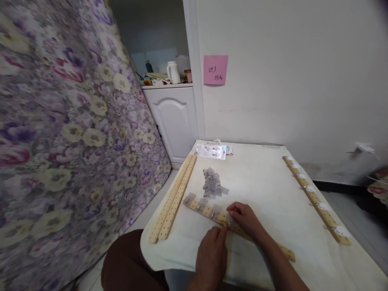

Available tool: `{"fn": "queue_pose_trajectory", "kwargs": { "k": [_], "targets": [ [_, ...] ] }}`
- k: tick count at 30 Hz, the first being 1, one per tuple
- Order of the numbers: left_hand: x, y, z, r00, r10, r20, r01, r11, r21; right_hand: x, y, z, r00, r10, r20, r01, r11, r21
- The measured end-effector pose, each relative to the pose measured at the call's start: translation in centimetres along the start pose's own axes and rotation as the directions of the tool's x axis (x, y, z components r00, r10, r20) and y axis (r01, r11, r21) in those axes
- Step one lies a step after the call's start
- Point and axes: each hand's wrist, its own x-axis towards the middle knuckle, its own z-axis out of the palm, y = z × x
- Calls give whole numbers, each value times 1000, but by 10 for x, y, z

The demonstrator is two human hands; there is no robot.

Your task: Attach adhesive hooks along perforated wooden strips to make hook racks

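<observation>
A perforated wooden strip lies slanted across the near part of the white table, with a few clear adhesive hooks stuck on its left half. My right hand rests on the strip with fingers curled, pinching a small clear hook against it. My left hand sits just below the strip, fingers bent, its fingertips touching the strip's edge next to the right hand. A pile of clear hooks lies just beyond the strip.
Two more perforated strips lie side by side along the table's left edge. Another strip with hooks lies at the right. A hook packet is at the far edge. A flowered mattress leans at left; a white cabinet stands behind.
</observation>
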Motion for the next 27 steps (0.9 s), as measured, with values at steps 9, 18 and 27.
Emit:
{"fn": "queue_pose_trajectory", "kwargs": {
  "k": [9, 18, 27],
  "targets": [
    [1, 1, 0, 1000, -18, 20, 17, 999, 41, 0, 0, 1, 1000, 1, -16, -1, 1000, -17],
    [0, -2, 4, 1000, 20, -12, -19, 999, 42, -1, -1, 1, 999, -25, -29, 23, 999, -46],
    [1, 0, 3, 1000, 6, -5, -6, 998, 61, -4, -2, 1, 998, -45, -32, 43, 998, -55]
  ]
}}
